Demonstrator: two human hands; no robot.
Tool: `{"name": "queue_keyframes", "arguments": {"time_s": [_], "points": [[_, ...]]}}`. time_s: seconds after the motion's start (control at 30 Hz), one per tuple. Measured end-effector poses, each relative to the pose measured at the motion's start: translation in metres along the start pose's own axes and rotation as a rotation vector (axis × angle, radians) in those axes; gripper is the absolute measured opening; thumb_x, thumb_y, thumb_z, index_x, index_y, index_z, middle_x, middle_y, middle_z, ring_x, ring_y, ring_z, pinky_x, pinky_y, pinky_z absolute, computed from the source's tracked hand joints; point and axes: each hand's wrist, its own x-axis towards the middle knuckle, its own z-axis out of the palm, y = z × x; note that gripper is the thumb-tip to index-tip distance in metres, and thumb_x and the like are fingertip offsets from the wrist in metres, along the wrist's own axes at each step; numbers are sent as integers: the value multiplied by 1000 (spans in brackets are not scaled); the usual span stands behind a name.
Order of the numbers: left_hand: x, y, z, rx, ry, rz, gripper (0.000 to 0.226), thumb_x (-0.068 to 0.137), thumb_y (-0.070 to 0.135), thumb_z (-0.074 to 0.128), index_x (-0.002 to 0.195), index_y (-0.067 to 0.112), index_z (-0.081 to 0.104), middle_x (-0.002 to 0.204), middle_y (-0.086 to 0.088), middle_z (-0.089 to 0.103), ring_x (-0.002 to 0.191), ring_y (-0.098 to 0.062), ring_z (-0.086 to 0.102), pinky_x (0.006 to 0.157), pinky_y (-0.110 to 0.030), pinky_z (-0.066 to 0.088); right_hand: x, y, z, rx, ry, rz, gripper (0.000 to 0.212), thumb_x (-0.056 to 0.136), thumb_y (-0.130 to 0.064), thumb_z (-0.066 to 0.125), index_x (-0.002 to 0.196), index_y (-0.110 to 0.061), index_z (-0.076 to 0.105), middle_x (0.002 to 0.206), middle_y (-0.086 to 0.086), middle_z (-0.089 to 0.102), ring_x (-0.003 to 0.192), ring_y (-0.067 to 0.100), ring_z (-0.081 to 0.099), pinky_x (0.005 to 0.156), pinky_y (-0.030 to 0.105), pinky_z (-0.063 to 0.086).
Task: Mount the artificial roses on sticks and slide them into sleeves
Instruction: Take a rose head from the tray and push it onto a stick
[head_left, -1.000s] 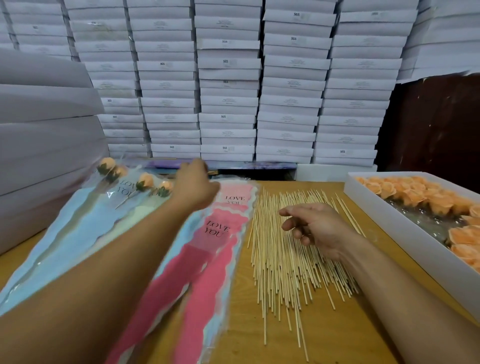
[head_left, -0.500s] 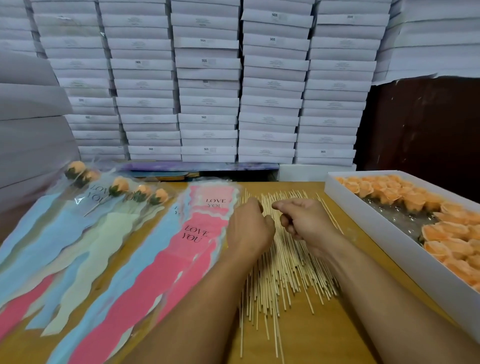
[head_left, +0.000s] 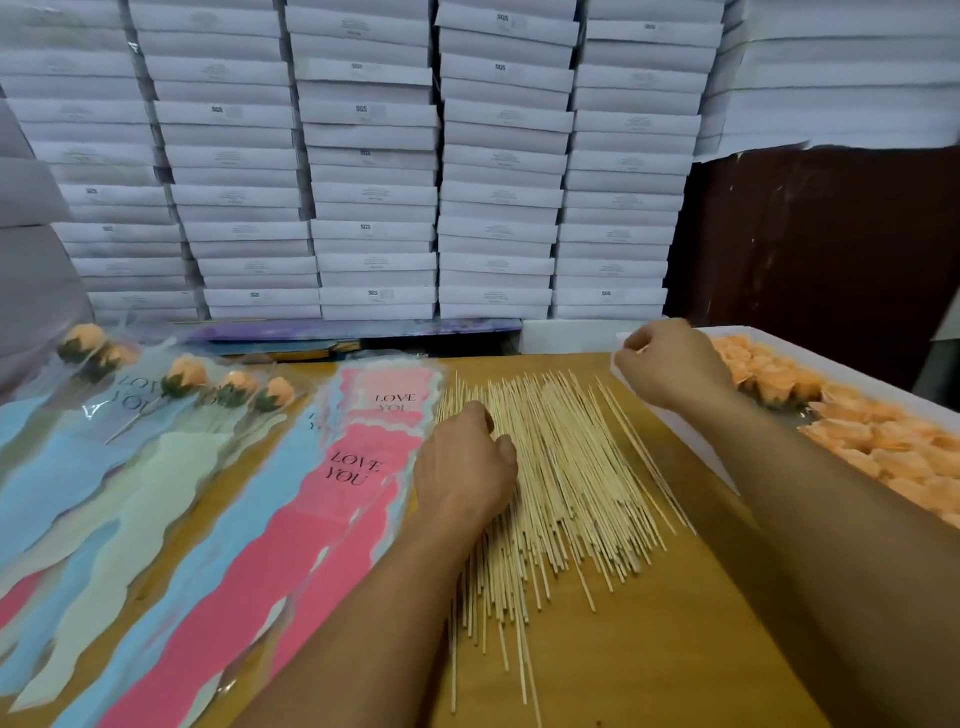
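Note:
A pile of thin wooden sticks (head_left: 571, 467) lies fanned out on the wooden table (head_left: 675, 649). My left hand (head_left: 465, 467) rests on the pile's left edge, its curled fingers pinching at a stick. My right hand (head_left: 670, 364) hovers over the near corner of the white box (head_left: 810, 332), fingers curled, thumb against forefinger, with nothing visible in it. The box holds several loose peach roses (head_left: 883, 447). Left of the sticks lie pink "LOVE YOU" sleeves (head_left: 353, 467). Further left, several roses on sticks (head_left: 182, 376) sit inside blue and pale sleeves (head_left: 67, 478).
Tall stacks of flat white boxes (head_left: 374, 156) wall off the back of the table and the left side. A dark brown panel (head_left: 831, 249) stands behind the rose box. A purple flat pack (head_left: 363, 330) lies along the table's far edge.
My left hand came back from the finished roses at the far left and settled on the stick pile. My right hand left the sticks and moved right and away, to the rose box's corner.

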Motion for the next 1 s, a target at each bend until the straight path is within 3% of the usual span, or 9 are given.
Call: {"name": "queue_keyframes", "arguments": {"time_s": [0.13,0.27,0.4,0.5,0.67,0.77,0.83,0.9,1.0], "points": [[-1,4,-2,-5,-13,8,22,95,32,57,111,17,58,101,-3,68,90,-24,63,79,-40,54,26,50,-36,-411,24,143,20,89,-32,65,100,-16,61,87,4,62,73,22,57,58,30,40],[-2,6,-3,7,-29,10,24,96,33,56,114,17,58,106,-4,67,96,-26,63,83,-40,53,42,98,-50,-627,-216,254,47,86,-57,68,103,-13,62,97,5,64,91,26,63,88,40,53],[-2,5,-3,5,-26,4,25,96,33,56,114,16,58,105,-3,68,94,-26,63,78,-37,52,44,117,-52,-673,-430,263,62,84,-50,76,128,-10,60,108,6,58,96,25,59,81,33,53],[-2,5,-3,11,-24,0,25,95,33,56,113,17,59,104,-3,68,93,-26,62,75,-35,50,44,112,-57,-780,-527,255,57,84,-44,77,130,-14,61,115,6,62,101,23,61,78,29,54],[-1,4,-2,14,-28,-13,22,94,32,57,109,17,60,100,-2,68,89,-24,62,75,-36,52,41,101,-56,-945,-569,184,51,89,-40,73,132,-14,61,107,2,59,97,18,58,89,26,54],[-1,4,-2,14,-30,-10,21,94,32,57,108,16,60,99,-2,68,87,-24,62,75,-37,53,38,101,-53,-999,-557,120,52,89,-39,72,132,-14,60,104,0,58,95,17,60,84,24,55],[0,4,-1,16,-29,-8,21,94,32,57,108,16,61,99,-2,68,87,-24,62,76,-38,54,38,102,-53,-1012,-556,90,49,89,-36,73,130,-14,60,97,-2,60,88,15,62,71,20,54],[0,4,0,17,-29,-7,21,94,32,57,108,17,61,98,-1,68,86,-23,62,76,-39,55,38,103,-56,-1021,-564,80,42,89,-34,73,124,-13,63,83,-4,58,73,12,60,55,17,49],[0,4,0,11,-33,-11,21,94,32,58,107,17,61,98,-1,67,87,-24,62,76,-39,55,42,106,-65,-1010,-599,101,30,88,-34,74,107,-13,65,77,-3,55,66,11,57,52,17,48]]}}
